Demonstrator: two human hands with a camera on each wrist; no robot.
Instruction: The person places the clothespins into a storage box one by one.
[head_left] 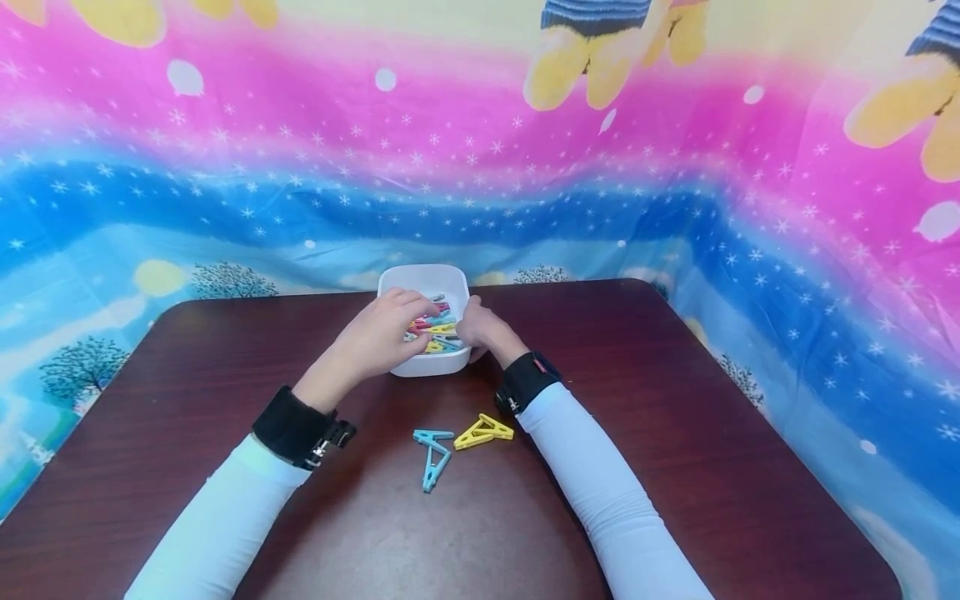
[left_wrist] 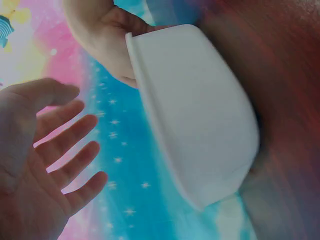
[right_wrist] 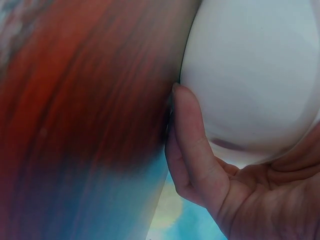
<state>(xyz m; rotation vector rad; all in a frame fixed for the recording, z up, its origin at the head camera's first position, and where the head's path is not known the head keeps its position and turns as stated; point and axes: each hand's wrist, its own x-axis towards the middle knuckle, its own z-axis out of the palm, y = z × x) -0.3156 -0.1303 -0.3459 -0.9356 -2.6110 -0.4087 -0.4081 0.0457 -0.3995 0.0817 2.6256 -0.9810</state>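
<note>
A white plastic box [head_left: 427, 367] holds several clothespins [head_left: 442, 328] in red, yellow and blue. In the head view my left hand [head_left: 384, 332] is over the box's left side, its fingers above the clothespins. The left wrist view shows that hand [left_wrist: 45, 145] with fingers loosely bent, apart from the box wall [left_wrist: 195, 115] and holding nothing. My right hand [head_left: 483, 327] grips the box's right side. In the right wrist view its fingers [right_wrist: 192, 130] lie along the outside of the box, low by the tabletop.
A blue clothespin [head_left: 433, 472] and a yellow clothespin [head_left: 483, 432] lie on the dark wooden table [head_left: 360, 533], nearer than the box. A colourful printed cloth [head_left: 465, 142] hangs behind the table and along its sides.
</note>
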